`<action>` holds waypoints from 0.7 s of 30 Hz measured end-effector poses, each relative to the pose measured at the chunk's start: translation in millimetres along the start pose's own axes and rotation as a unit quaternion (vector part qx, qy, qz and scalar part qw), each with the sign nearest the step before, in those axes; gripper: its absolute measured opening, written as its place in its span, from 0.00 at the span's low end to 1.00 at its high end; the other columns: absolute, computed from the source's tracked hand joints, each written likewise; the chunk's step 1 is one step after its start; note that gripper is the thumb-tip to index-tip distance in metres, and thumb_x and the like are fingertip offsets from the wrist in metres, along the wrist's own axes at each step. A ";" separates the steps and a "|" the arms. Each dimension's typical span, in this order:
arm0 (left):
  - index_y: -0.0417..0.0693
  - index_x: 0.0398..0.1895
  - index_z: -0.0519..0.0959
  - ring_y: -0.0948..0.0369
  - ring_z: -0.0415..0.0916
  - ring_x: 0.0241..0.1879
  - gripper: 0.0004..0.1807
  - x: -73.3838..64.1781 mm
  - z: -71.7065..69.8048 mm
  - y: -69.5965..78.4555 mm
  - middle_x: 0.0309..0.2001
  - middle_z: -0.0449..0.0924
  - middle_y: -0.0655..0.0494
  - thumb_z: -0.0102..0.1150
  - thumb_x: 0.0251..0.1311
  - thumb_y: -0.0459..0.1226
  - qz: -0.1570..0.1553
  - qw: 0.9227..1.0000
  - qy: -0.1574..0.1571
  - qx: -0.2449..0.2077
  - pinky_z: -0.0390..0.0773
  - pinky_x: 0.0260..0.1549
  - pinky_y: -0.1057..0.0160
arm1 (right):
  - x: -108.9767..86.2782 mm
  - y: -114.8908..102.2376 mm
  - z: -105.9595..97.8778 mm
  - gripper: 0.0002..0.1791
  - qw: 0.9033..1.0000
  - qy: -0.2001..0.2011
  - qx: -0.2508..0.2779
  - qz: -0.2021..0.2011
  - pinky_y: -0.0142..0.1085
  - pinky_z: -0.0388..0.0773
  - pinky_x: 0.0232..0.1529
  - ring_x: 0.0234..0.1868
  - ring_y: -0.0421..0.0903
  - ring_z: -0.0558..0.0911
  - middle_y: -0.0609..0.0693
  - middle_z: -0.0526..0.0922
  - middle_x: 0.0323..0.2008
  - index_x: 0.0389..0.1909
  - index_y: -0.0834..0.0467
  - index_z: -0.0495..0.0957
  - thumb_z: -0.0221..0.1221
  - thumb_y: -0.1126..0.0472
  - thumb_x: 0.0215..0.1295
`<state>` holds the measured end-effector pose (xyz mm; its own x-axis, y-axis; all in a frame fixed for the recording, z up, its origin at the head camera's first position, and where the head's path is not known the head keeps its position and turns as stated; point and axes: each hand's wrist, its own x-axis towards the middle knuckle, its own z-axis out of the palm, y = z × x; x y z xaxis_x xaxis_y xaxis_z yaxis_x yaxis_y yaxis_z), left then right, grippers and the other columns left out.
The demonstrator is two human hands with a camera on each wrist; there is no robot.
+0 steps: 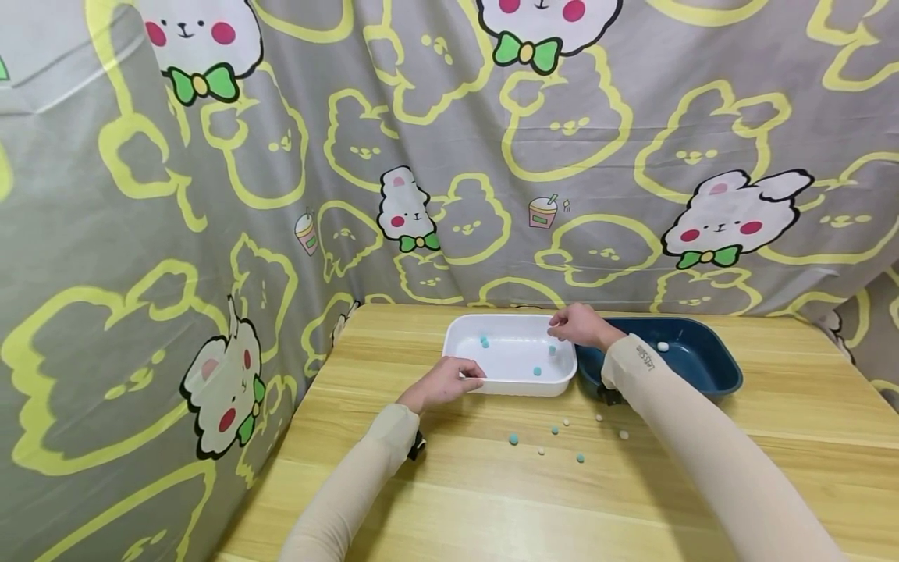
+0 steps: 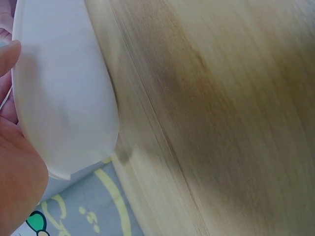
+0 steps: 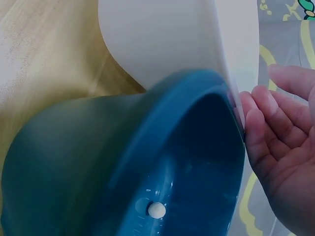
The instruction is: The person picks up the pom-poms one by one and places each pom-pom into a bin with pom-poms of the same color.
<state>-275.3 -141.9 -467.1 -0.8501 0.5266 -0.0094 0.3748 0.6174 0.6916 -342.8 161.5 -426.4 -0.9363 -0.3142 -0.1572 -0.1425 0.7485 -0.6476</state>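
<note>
At the front left corner of a white basin (image 1: pixel 509 387), my left hand (image 1: pixel 444 380) holds the rim, thumb outside and fingers over the inside. In the left wrist view, the thumb (image 2: pixel 9 56) lies against that rim. My right hand (image 1: pixel 583 325) is over the basin's right end, near the blue basin (image 1: pixel 709 367). Its fingers (image 3: pixel 256 130) are loosely bent, the thumb apart, and no ball shows between them. A teal ball (image 1: pixel 552 350) appears just below this hand. Several teal balls, one of them a teal ball (image 1: pixel 537 371), are in the white basin; a white ball (image 1: pixel 663 346) lies in the blue one.
In front of the basins, loose balls lie on the wooden table (image 1: pixel 449 484), among them a teal ball (image 1: pixel 513 439) and a white ball (image 1: pixel 623 435). A grey patterned curtain (image 1: pixel 449 273) hangs behind and along the left side.
</note>
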 end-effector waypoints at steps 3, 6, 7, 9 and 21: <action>0.56 0.34 0.83 0.67 0.73 0.35 0.05 0.3 0.9 0.8 0.33 0.79 0.67 0.57 0.65 0.41 0.000 1.000 -0.001 0.000 0.73 0.38 0.65 | -3.3 0.9 -1.4 0.16 1.000 -0.002 0.000 -0.006 0.44 0.76 0.44 0.42 0.56 0.79 0.60 0.82 0.40 0.48 0.66 0.78 0.56 0.58 0.67; 0.56 0.34 0.83 0.67 0.73 0.35 0.05 0.8 1.0 1.3 0.33 0.79 0.67 0.57 0.64 0.41 0.002 1.000 -0.001 0.003 0.73 0.38 0.65 | -8.4 0.0 -3.3 0.15 1.000 -0.001 0.000 -0.017 0.42 0.76 0.42 0.41 0.56 0.79 0.60 0.82 0.39 0.47 0.65 0.79 0.57 0.58 0.67; 0.56 0.34 0.83 0.67 0.73 0.35 0.05 1.0 0.9 1.4 0.33 0.79 0.67 0.57 0.64 0.41 0.003 1.000 -0.001 0.003 0.73 0.38 0.65 | -10.5 -0.5 -4.0 0.15 1.000 0.000 0.000 -0.022 0.42 0.76 0.41 0.41 0.56 0.80 0.60 0.82 0.39 0.46 0.65 0.79 0.57 0.58 0.66; 0.56 0.34 0.83 0.67 0.73 0.35 0.05 1.6 1.1 0.7 0.33 0.79 0.67 0.57 0.64 0.41 0.006 1.000 0.000 0.002 0.73 0.39 0.65 | -15.5 -1.5 -5.5 0.13 0.999 0.004 -0.004 -0.039 0.41 0.76 0.39 0.40 0.56 0.80 0.59 0.82 0.38 0.44 0.64 0.79 0.57 0.59 0.66; 0.55 0.34 0.83 0.67 0.74 0.37 0.05 1.6 -0.4 0.1 0.33 0.79 0.67 0.57 0.65 0.40 0.005 1.000 0.001 0.004 0.73 0.41 0.65 | -61.1 -6.5 -11.6 0.09 0.990 0.008 -0.042 -0.138 0.37 0.76 0.35 0.29 0.43 0.75 0.46 0.81 0.29 0.38 0.62 0.83 0.61 0.61 0.62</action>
<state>-276.8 -141.2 -466.8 -0.8464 0.5325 -0.0013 0.3871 0.6170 0.6852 -288.3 182.6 -403.9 -0.8634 -0.5037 0.0290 -0.4184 0.6825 -0.5992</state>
